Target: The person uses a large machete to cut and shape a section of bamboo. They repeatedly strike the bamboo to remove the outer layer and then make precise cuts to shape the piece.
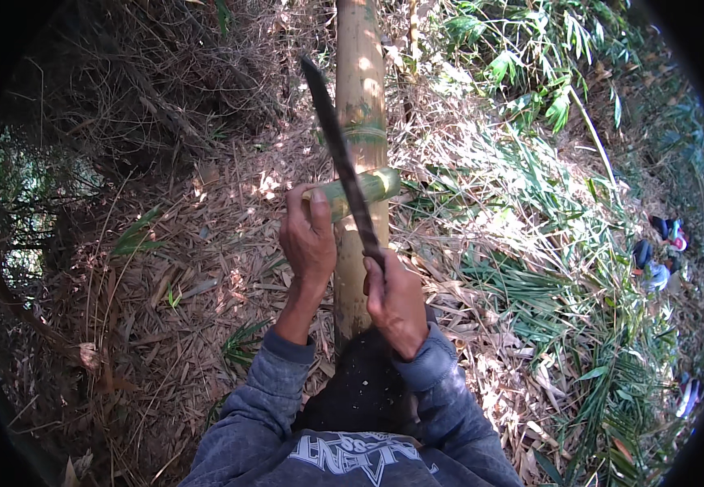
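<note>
My left hand [310, 235] is closed around the left end of a short green piece of bamboo [378, 185], thumb on top. The piece lies crosswise over a thick, yellowish bamboo pole [361, 73] that runs away from me. In my right hand [396, 302] is the handle of a long, dark-bladed machete [335, 142]. Its blade slants up and to the left, passing in front of the green piece. Whether the blade touches the piece, I cannot tell. The handle is mostly hidden by my fingers.
Dry leaves [181, 284] cover the ground on both sides. Cut green leaves [522, 276] lie to the right, with leafy stalks [559, 105] beyond them. Tangled dry twigs [181, 73] fill the far left. Small coloured items [656, 272] lie at the far right.
</note>
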Demonstrator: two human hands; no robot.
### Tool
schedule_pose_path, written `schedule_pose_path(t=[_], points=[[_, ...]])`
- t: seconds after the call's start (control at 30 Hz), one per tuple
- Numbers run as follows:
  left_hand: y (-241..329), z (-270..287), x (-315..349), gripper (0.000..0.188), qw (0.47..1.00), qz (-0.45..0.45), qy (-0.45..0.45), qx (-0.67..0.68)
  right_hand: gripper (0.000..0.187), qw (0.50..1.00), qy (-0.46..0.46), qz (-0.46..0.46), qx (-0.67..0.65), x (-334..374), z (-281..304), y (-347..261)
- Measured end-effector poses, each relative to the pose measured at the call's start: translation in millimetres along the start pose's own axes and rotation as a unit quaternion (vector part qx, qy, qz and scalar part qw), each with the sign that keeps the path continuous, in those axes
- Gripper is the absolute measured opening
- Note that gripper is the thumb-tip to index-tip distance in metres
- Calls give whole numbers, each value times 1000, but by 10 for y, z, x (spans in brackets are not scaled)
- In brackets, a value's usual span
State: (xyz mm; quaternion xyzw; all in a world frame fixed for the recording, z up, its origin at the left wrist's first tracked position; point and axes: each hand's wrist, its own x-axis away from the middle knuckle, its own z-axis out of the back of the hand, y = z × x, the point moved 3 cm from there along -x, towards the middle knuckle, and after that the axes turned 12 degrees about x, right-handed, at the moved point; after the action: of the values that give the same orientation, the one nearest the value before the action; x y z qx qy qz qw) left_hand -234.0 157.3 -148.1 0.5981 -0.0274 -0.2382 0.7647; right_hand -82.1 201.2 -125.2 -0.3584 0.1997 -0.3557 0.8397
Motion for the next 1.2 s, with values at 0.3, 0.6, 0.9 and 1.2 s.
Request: schedule_pose_path(t=[0.3,0.6,0.9,1.2], points=[[-510,-559,-152,33,997,-7,-51,53,15,986,-36,-115,-119,-242,297,339],[-600,-702,-234,38,999,-20,-34,38,21,980,-65,-127,-142,-346,-108,608],[-559,-680,-220,35,998,-36,-44,9,23,982,-47,-124,-136,-368,-139,629],[-616,-663,-227,31,998,-40,-43,5,26,967,-51,-171,-185,-377,-35,558]])
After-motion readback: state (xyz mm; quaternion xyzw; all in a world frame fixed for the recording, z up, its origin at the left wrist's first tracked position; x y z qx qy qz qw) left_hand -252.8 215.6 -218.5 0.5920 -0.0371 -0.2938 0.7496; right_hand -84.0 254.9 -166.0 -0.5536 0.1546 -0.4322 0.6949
